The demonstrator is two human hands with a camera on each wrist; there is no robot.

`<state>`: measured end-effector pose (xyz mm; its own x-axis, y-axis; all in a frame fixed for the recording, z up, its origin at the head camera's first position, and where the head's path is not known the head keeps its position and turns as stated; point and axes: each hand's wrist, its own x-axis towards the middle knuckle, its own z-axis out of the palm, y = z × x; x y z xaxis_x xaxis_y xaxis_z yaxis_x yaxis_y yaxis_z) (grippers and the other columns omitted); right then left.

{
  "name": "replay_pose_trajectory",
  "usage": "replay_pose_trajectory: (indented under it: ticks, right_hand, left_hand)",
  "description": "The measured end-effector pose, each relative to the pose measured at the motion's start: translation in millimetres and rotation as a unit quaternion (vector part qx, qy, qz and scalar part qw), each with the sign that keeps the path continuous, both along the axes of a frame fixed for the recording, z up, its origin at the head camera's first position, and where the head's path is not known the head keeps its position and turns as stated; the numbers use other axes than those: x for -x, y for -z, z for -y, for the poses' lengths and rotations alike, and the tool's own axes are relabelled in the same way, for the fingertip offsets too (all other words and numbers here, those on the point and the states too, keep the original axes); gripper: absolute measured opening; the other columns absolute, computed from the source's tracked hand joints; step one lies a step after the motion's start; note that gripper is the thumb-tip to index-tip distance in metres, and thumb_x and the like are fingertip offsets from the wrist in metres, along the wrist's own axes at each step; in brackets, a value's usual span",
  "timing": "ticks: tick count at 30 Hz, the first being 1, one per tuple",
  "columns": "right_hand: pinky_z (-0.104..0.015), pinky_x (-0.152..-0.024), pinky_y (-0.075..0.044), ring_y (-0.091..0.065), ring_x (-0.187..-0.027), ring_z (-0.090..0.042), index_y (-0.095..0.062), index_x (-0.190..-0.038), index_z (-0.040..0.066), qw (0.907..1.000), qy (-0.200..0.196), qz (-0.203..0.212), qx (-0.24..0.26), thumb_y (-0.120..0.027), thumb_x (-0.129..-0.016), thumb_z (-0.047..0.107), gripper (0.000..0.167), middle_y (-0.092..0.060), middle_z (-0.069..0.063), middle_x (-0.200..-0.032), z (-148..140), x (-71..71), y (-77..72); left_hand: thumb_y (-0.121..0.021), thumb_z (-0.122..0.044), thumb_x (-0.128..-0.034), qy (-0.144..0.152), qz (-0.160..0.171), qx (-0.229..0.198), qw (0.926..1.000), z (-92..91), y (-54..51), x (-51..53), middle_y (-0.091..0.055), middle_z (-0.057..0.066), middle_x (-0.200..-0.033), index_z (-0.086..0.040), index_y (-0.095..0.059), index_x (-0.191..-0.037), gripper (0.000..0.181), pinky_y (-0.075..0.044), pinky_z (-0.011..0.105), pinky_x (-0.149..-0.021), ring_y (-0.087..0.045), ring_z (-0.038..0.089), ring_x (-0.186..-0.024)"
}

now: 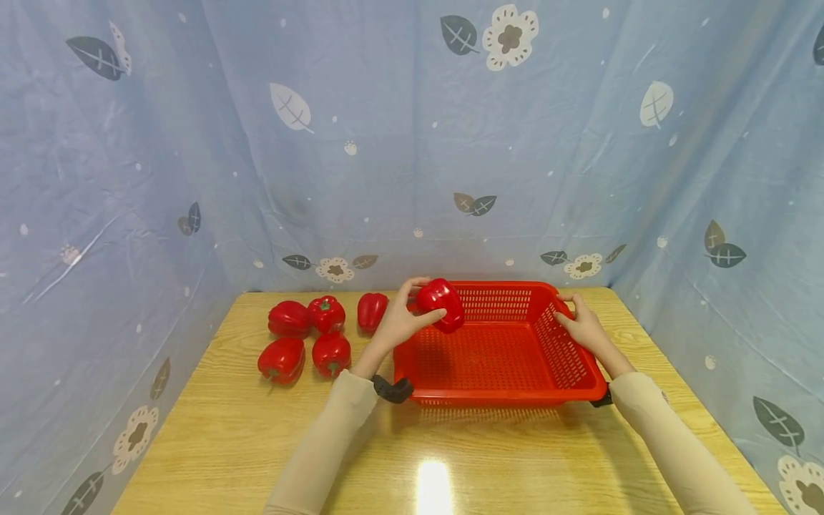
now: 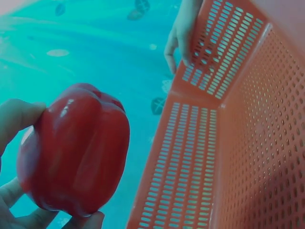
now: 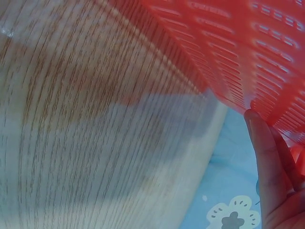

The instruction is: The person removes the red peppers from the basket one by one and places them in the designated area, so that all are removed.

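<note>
My left hand (image 1: 399, 323) holds a glossy red bell pepper (image 1: 444, 305) between thumb and fingers, above the left end of a red plastic basket (image 1: 502, 395). In the left wrist view the pepper (image 2: 81, 152) is seen from its side, with fingers at its left and underneath. At the basket's other end, my right hand (image 1: 584, 330) grips the right rim. The right wrist view shows its fingers (image 3: 268, 164) against the outside of the slotted basket wall (image 3: 224, 52).
Several more red bell peppers (image 1: 282, 360) lie on the wooden table (image 1: 257, 443), left of the basket. Blue curtains (image 1: 360, 164) with leaf and flower prints hang behind and at both sides. A dark band (image 1: 393, 390) is on the left wrist.
</note>
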<state>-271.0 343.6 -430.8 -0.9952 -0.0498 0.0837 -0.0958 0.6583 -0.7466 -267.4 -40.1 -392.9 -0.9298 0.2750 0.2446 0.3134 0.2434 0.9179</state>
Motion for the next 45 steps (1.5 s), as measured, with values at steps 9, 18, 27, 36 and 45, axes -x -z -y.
replay_pose_trajectory:
  ticks: [9,18,27,36,45]
  right_hand:
    - [-0.029,-0.054,-0.051,-0.063,-0.064,-0.018,-0.031,-0.134,0.0,1.0,-0.002,0.0,0.003,-0.047,-0.097,0.019,0.045,-0.057,-0.036,-0.106,-1.4,-0.2,-0.7]
    - [-0.028,-0.053,-0.051,-0.063,-0.063,-0.018,-0.03,-0.135,0.0,1.0,-0.004,0.002,0.007,-0.047,-0.097,0.02,0.046,-0.058,-0.036,-0.104,-0.9,-1.0,-2.0]
    - [-0.03,-0.055,-0.052,-0.064,-0.065,-0.021,-0.03,-0.135,0.001,0.9999,-0.005,0.002,0.009,-0.046,-0.097,0.021,0.045,-0.057,-0.035,-0.105,-2.0,0.3,0.6]
    - [-0.03,-0.054,-0.053,-0.063,-0.063,-0.019,-0.031,-0.134,0.0,0.9998,-0.009,0.0,0.018,-0.047,-0.097,0.019,0.044,-0.057,-0.036,-0.104,-2.0,1.1,1.0]
    - [-0.029,-0.053,-0.052,-0.063,-0.062,-0.019,-0.031,-0.133,0.0,1.0,-0.006,-0.004,0.005,-0.047,-0.097,0.019,0.044,-0.058,-0.036,-0.104,-1.3,0.5,1.7]
  left_hand:
    - [-0.076,-0.03,-0.0759,-0.021,0.015,-0.005,0.9997,11.1,-0.4,-5.3,-0.05,0.007,-0.126,-0.026,-0.045,-0.125,0.058,-0.053,0.039,-0.081,-0.052,0.026,-0.11]
    - [-0.074,-0.023,-0.0784,-0.022,0.015,-0.007,0.9996,26.0,-2.0,-7.9,-0.048,0.014,-0.129,-0.015,-0.044,-0.13,0.061,-0.051,0.044,-0.085,-0.051,0.034,-0.11]
    - [-0.072,-0.026,-0.0796,-0.047,-0.002,-0.003,0.9989,43.4,3.7,-6.9,-0.052,0.009,-0.124,-0.02,-0.046,-0.127,0.055,-0.051,0.042,-0.083,-0.053,0.029,-0.105]
    - [-0.07,-0.025,-0.0819,-0.056,0.036,-0.004,0.9978,59.0,7.0,-11.1,-0.048,0.01,-0.131,-0.021,-0.042,-0.131,0.057,-0.05,0.045,-0.087,-0.05,0.031,-0.114]
    - [-0.071,-0.025,-0.082,-0.053,0.05,-0.002,0.9973,79.2,11.7,-11.6,-0.044,0.014,-0.134,-0.017,-0.038,-0.136,0.063,-0.053,0.043,-0.08,-0.05,0.036,-0.115]
